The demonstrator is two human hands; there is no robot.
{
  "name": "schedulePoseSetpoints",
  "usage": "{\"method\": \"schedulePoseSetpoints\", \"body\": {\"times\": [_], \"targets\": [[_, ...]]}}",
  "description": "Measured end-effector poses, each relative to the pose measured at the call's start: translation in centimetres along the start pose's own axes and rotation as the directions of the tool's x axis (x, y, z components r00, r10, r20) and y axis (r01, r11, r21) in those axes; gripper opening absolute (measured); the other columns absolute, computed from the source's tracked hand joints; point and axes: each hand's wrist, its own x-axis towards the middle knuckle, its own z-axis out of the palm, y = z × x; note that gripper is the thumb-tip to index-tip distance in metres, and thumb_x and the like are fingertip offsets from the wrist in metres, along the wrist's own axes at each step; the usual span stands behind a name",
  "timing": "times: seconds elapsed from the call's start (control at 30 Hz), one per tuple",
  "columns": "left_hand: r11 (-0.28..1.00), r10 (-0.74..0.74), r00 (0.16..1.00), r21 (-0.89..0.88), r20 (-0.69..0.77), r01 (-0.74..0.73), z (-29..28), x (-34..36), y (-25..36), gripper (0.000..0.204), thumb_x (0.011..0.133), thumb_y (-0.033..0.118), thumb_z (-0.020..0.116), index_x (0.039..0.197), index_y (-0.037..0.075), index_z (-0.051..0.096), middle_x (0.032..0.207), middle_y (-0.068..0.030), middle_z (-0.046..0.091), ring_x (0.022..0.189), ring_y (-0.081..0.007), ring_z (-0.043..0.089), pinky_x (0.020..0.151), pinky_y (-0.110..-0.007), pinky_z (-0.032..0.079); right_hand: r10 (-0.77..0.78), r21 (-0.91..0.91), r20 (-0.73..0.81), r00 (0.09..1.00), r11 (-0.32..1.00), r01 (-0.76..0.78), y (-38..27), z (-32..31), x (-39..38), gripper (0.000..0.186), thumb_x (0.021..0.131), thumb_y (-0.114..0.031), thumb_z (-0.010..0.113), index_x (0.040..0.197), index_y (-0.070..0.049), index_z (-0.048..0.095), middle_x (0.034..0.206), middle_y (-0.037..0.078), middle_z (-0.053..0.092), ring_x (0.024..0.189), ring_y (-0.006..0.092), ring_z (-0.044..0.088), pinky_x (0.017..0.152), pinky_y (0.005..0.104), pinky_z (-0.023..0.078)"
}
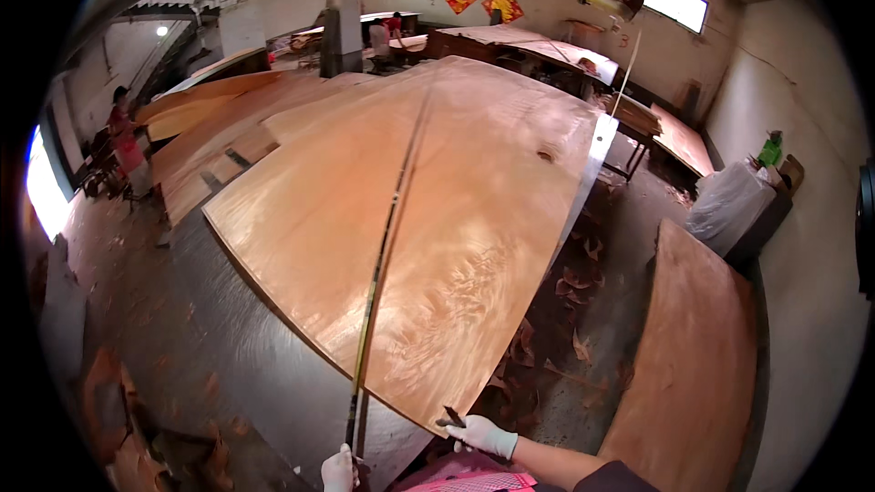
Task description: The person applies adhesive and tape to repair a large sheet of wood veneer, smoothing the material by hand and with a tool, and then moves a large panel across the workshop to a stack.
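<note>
A large sheet of wood veneer (428, 219) lies before me on a stack of sheets, its near corner close to my body. My left hand (339, 470), in a white glove, is closed around the near end of a long thin pole (375, 278). This dark and yellowish pole stretches forward over the sheet toward its far edge. At the near right corner of the veneer, my white-gloved right hand (483, 435) is closed on a small dark tool (450, 417); its exact kind is too small to make out.
A pale flat strip (592, 150) runs along the sheet's right edge. Veneer scraps (570, 287) litter the floor beside it. Another wood sheet (688, 346) lies at the right, near a plastic-wrapped bundle (729, 205). A person (126, 141) stands at the far left, among more veneer stacks.
</note>
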Motion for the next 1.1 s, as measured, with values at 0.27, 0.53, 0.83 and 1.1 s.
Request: {"method": "schedulePoseSetpoints", "body": {"times": [0.27,0.53,0.83,1.1], "targets": [[0.971,-0.145,0.979,0.168,-0.144,0.168,-2.1,-5.3,-7.7,0.058,0.097,0.051,0.049,0.069,0.002,0.062,0.053,-0.0085,0.056,0.045,-0.0213,0.057,0.048,-0.037,0.047,-0.021,-0.113,0.285,0.958,0.992,0.055,2.8,11.1,-1.2,0.038,0.098,-0.044,0.054,0.120,-0.014,0.064,0.074,0.001,0.068,0.049,0.0060,0.051,0.046,0.0230,0.039],[0.865,0.084,0.921,0.487,-0.381,0.123,-6.6,-14.1,-12.7,0.058,0.089,0.061,0.052,0.083,0.006,0.071,0.081,-0.0201,0.067,0.078,-0.0395,0.065,0.070,-0.048,0.050,0.129,-0.311,0.448,0.885,0.950,0.020,0.2,20.0,-5.4,0.038,0.099,-0.041,0.054,0.111,-0.006,0.064,0.079,0.005,0.070,0.055,0.0089,0.057,0.051,0.0227,0.045],[0.941,0.313,0.546,0.334,-0.778,-0.063,-16.5,-16.2,-21.2,0.036,0.084,0.036,0.063,0.102,0.005,0.068,0.107,-0.0181,0.065,0.104,-0.0345,0.061,0.091,-0.043,0.049,0.051,-0.197,0.280,0.959,0.980,0.005,-0.8,25.6,-9.4,0.023,0.100,-0.023,0.051,0.101,-0.003,0.063,0.057,0.003,0.055,0.045,0.0111,0.046,0.044,0.0250,0.033],[0.820,-0.217,0.101,-0.125,-0.971,0.558,-39.5,-20.1,-33.4,0.073,0.082,0.036,0.069,0.142,0.008,0.040,0.146,-0.0217,0.038,0.132,-0.0383,0.039,0.110,-0.045,0.034,0.076,-0.114,0.260,0.963,0.992,-0.048,-4.7,38.4,-7.0,0.034,0.100,-0.018,0.049,0.130,-0.002,0.056,0.053,0.001,0.047,0.040,0.0122,0.039,0.040,0.0269,0.032]]}}
